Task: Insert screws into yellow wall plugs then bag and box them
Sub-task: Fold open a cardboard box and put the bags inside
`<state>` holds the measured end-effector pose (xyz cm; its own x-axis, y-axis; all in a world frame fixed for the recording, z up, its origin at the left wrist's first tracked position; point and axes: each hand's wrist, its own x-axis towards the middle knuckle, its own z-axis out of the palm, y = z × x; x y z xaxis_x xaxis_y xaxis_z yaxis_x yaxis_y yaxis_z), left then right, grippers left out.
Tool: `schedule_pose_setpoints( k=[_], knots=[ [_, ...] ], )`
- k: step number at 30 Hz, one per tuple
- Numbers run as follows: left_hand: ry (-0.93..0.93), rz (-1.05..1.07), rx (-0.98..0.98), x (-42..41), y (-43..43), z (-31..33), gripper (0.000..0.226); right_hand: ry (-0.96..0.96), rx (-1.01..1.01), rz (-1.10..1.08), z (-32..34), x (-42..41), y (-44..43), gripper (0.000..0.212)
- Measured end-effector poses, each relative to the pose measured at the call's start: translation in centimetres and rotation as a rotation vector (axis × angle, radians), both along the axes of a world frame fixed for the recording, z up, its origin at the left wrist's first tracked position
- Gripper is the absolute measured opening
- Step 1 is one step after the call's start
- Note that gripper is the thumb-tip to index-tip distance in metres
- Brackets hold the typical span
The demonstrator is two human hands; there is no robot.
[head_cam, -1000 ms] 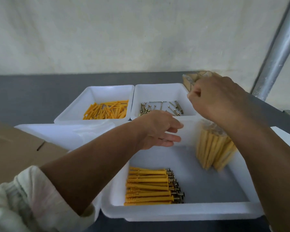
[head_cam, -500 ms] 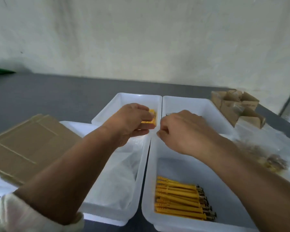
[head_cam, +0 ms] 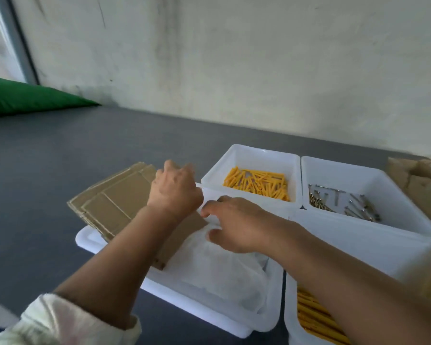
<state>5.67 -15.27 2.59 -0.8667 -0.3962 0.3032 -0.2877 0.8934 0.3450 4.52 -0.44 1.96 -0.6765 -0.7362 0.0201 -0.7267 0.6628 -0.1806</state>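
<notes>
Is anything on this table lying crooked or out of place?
Yes. The stack of flat cardboard lies askew: it sits at an angle to the trays, and its near corner reaches over the rim of the white tray and covers part of the clear plastic bags inside. Nothing else stands out.

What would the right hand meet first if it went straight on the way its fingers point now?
Most likely the left hand, just ahead of the right hand; behind it lies the stack of flat brown cardboard sheets. Depth is unclear, so it might pass beneath instead.
</notes>
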Motion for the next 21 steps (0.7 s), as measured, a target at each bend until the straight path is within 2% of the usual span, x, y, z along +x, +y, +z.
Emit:
schedule_pose_setpoints(
  k=[4, 9, 11, 15, 21],
  knots=[
    [-0.113, 0.167, -0.189, 0.6, -2.1, 0.4, 0.038, -0.117, 0.09, 0.007, -1.7, 0.1, -1.4, 0.054],
    [-0.232, 0.272, -0.188, 0.6, -3.7, 0.1, 0.041, -0.195, 0.175, 0.041, -3.5, 0.6, -1.4, 0.049],
    [-0.252, 0.277, -0.201, 0.4, -4.1, 0.2, 0.042, -0.19, 0.199, 0.046, -3.8, 0.7, -1.3, 0.045],
    [-0.259, 0.279, -0.194, 0.0, -4.5, 1.6, 0.027, -0.166, 0.257, 0.061, -4.2, 0.8, -1.3, 0.042],
    [-0.211, 0.228, -0.193, -0.3, -3.7, 3.0, 0.026, -0.146, 0.274, 0.061, -4.5, 0.8, -1.5, 0.041]
  ],
)
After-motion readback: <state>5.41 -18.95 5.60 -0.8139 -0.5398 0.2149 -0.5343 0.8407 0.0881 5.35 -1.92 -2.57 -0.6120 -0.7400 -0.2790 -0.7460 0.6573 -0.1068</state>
